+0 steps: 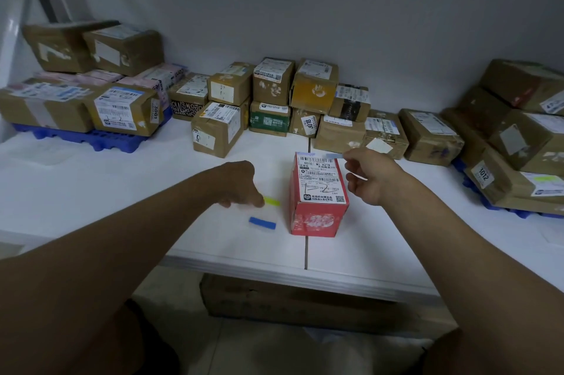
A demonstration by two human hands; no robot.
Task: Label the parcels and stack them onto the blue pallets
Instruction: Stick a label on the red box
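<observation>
Standing near the front edge of the worktop (91, 191), just beside the seam: red parcel (317, 191), upright, printed shipping sheet on top, not yet on a pallet. Pinching a pale strip (332, 155), probably a label, over the parcel's far top edge: right hand (372, 176), thumb and forefinger closed on it, other fingers curled. Touching down with curled fingertips at one end of a yellow tag (271, 201), left of the parcel: left hand (241, 184); gripping it or merely pressing, cannot tell. Lying loose just nearer the front edge: blue tag (262, 223).

Loaded already, by the look of it: left pallet (91, 139) at the left end, boxes several layers high, some numbered; right pallet (467, 182) at the right end, likewise stacked. Waiting along the back edge against the wall, between the two: a large heap of brown parcels (274, 100), off any pallet. Judged progress: partway, perhaps around half. Left to do: finishing the label on the red parcel, stacking it, then working through the back heap.
</observation>
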